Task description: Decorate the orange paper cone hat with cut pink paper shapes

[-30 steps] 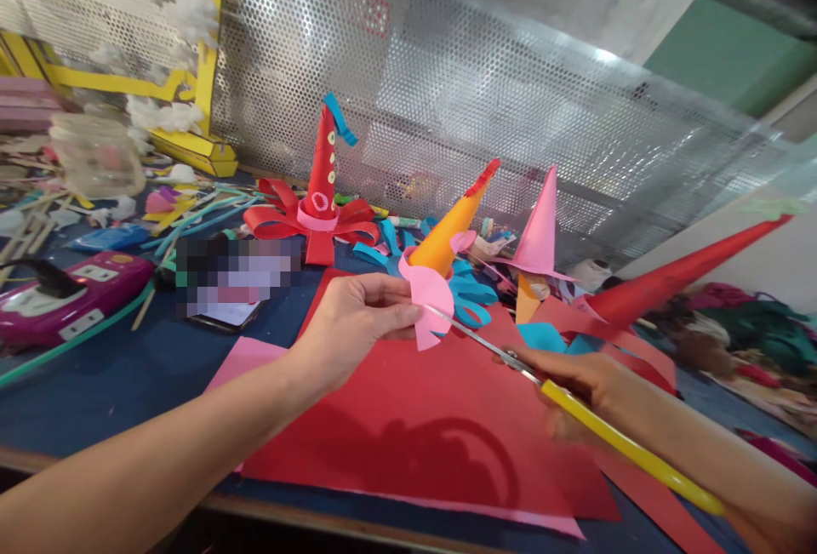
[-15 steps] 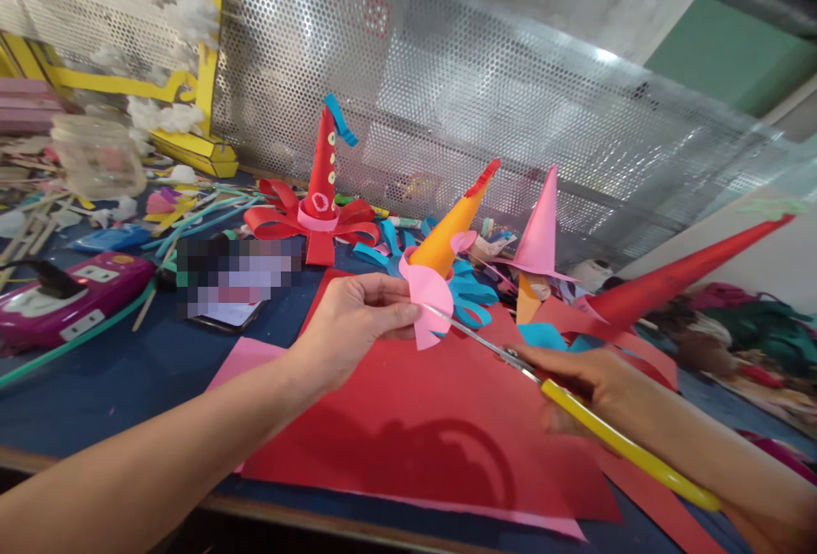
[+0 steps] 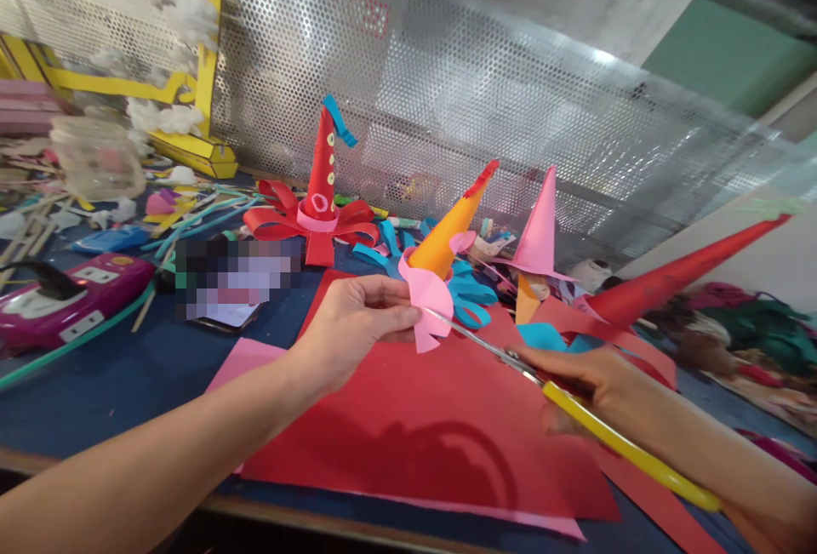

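Between thumb and fingers, my left hand (image 3: 363,320) pinches a small rounded piece of pink paper (image 3: 432,299) with a notch in its lower edge. My right hand (image 3: 574,379) grips yellow-handled scissors (image 3: 613,435), their blades lying across the pink piece and pointing left toward my left thumb. Both hands are above a large red paper sheet (image 3: 408,418) on the table. Just behind the pink piece stands an orange paper cone (image 3: 443,235) with a red tip and blue paper loops (image 3: 472,290) round its base.
A red cone (image 3: 321,171) with red loops stands farther back. To the right are a pink cone hat (image 3: 539,231) and a long red cone (image 3: 689,277). A phone (image 3: 239,290) and purple power strip (image 3: 70,299) lie left. A perforated metal screen (image 3: 447,103) closes the back.
Hardly anything differs. The lower edge of the pink paper has dropped very slightly, and the scissors stay across it.
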`<state>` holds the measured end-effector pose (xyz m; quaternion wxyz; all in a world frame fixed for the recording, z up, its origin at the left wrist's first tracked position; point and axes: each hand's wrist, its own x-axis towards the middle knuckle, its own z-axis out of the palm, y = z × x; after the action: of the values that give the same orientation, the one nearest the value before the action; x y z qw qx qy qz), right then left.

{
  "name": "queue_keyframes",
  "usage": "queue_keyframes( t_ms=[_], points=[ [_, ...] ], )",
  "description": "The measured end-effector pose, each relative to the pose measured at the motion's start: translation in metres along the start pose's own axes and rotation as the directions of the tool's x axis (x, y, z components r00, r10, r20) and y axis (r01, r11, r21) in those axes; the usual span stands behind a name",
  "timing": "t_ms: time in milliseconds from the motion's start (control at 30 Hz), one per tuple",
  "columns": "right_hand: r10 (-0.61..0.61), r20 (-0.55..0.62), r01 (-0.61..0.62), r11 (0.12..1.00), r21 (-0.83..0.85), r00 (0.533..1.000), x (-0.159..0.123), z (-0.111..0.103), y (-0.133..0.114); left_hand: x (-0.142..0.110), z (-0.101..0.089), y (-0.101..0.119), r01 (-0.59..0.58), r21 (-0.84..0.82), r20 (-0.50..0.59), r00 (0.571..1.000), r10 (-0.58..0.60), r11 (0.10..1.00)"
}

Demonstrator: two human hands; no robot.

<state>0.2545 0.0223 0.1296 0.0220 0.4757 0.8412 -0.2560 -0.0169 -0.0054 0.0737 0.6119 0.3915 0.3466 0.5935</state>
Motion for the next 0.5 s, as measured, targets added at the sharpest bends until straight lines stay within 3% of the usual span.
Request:
queue_keyframes(
  t_ms=[200,500],
  points=[
    [0.068,-0.015,-0.066,0.995,0.077,0.998,-0.0007,0.0027,-0.0071,0.0001,-0.0002,-0.0008,-0.003,0.005,0.006,1.0,0.003,1.0],
    [0.031,0.021,-0.032,0.999,0.019,0.999,-0.0007,0.0004,-0.0026,-0.0009,-0.0009,0.0005,-0.022,0.054,0.099,0.995,0.016,0.998]
  ],
)
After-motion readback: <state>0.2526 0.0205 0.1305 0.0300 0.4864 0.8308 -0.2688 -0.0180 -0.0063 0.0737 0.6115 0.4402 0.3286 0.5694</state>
